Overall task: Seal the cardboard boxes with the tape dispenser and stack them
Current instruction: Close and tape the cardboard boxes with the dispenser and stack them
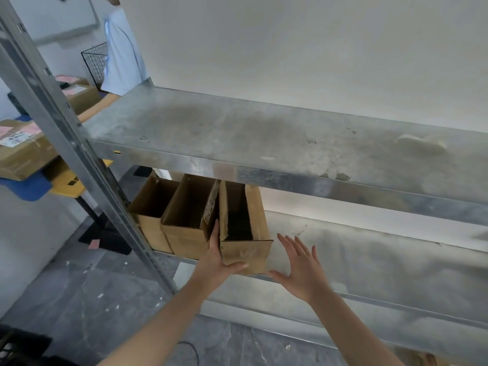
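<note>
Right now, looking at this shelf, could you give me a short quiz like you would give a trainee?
1. How many cardboard boxes stand on the lower shelf?
2. True or false: they are all taped shut.
3. Which hand holds the rightmost box? A: left hand. B: right hand. C: neither.
Key: 1: three. 2: false, their tops are open. 3: A.

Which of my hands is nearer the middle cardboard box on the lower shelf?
Left. The left hand grips the rightmost box at the corner next to the middle box, fingers in the gap between them. The right hand hangs open beyond the rightmost box's far side.
</note>
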{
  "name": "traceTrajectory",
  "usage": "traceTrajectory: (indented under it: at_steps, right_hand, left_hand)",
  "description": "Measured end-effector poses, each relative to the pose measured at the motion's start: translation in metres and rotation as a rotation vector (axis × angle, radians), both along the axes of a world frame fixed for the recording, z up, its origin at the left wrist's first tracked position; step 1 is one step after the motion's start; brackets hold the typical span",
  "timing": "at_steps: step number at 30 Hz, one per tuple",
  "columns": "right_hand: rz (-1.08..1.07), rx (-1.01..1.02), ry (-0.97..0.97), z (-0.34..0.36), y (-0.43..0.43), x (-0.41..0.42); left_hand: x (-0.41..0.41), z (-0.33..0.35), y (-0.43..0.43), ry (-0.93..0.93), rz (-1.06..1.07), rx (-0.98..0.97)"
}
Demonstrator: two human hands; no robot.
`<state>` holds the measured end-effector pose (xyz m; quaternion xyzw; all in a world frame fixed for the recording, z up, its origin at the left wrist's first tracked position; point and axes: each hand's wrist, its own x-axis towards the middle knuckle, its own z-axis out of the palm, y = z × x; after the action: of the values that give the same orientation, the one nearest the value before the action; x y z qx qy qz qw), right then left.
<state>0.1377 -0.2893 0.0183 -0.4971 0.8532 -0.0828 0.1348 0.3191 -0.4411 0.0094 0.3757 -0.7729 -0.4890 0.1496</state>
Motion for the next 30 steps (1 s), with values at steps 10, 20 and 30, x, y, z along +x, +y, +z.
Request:
traceTrajectory:
  at_steps: [10, 20, 30]
  right_hand:
    - [0.026, -0.009, 0.0, 0.006, -0.008, 0.008]
    - [-0.132, -0.043, 0.004, 0.04, 0.094, 0.004]
    - [-0.332, -0.198, 0.103, 0.07, 0.256, -0.054]
  left_hand:
    - [0.002, -0.002, 0.003, 0.114, -0.124, -0.012]
    - [0.028, 0.02, 0.035, 0.077, -0.13, 0.077]
    - [-0.028, 0.051, 0.109, 0.062, -0.305, 0.092]
